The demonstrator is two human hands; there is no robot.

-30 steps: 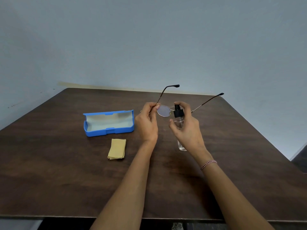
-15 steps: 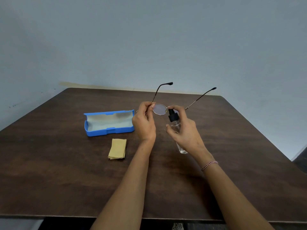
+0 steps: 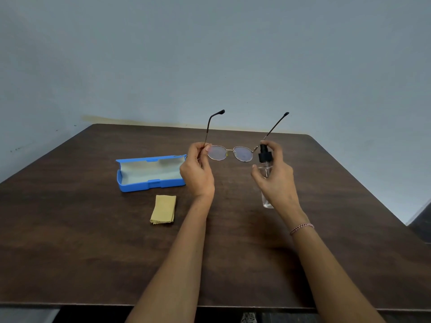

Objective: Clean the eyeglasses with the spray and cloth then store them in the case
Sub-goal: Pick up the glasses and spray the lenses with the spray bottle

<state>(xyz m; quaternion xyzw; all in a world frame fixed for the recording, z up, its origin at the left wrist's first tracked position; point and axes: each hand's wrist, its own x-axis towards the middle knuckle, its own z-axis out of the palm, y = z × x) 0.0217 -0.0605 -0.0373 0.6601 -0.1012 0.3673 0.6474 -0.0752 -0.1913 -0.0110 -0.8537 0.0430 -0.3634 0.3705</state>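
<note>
From the head camera, there are two bare arms reaching out over a dark brown worktop (image 3: 70, 229).

The left hand (image 3: 197, 173) holds the glasses (image 3: 242, 153) up in the air, above the worktop. Its fingers (image 3: 200, 148) pinch the frame at the left corner, right where one arm of the glasses joins. Both arms of the glasses are open and point up and away. The lenses face the person.

The right hand (image 3: 277, 180) holds the small clear spray bottle (image 3: 263, 156), just beside the right lens. The fingers are wrapped round the bottle, and one finger (image 3: 271, 144) sits on top of the black cap. The nozzle seems to point at the lens.

The blue case (image 3: 151, 184) lies open on the worktop, just left of the left hand. The yellow cloth (image 3: 163, 209) lies folded in front of the case. Nothing touches either of them. There is a thin bracelet (image 3: 301, 228) on the right wrist.

I think this is the spraying step. Wiping and putting away are not done yet.

What could go wrong:
- The glasses are held by only one corner. A push from the bottle could twist them or make them slip and fall.
- The bottle is very close to the lens. It could bump or scratch it.
- If the nozzle is aimed a bit off, the spray could miss the lens and wet the worktop or the hand.
- Too much spray could drip down onto the worktop.
</note>
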